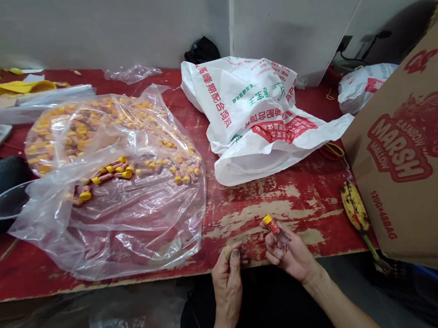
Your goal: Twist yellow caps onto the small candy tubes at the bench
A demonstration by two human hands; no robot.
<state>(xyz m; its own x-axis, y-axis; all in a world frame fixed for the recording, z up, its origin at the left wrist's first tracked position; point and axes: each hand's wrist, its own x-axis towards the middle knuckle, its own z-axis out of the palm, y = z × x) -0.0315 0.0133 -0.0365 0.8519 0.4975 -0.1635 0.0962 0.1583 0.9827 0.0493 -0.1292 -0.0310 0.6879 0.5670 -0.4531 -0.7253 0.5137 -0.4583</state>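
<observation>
At the lower centre of the frame, your right hand [286,249] holds a small yellow-capped vial [273,227] upright between its fingers, just above the worn red table [250,211]. Your left hand [226,274] rests at the table edge, fingers curled, apparently holding nothing. A clear plastic bag [119,210] of similar vials spreads at centre left; a printed white bag [255,115] lies behind, a cardboard box [422,157] at right.

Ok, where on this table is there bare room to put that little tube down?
The right hand holds the yellow-capped tube. Bare worn table lies just ahead of both hands, bordered by the clear plastic sheet on the left, the white printed bag behind and the banana on the right. The left hand rests at the edge. Under the sheet it is crowded.
</observation>
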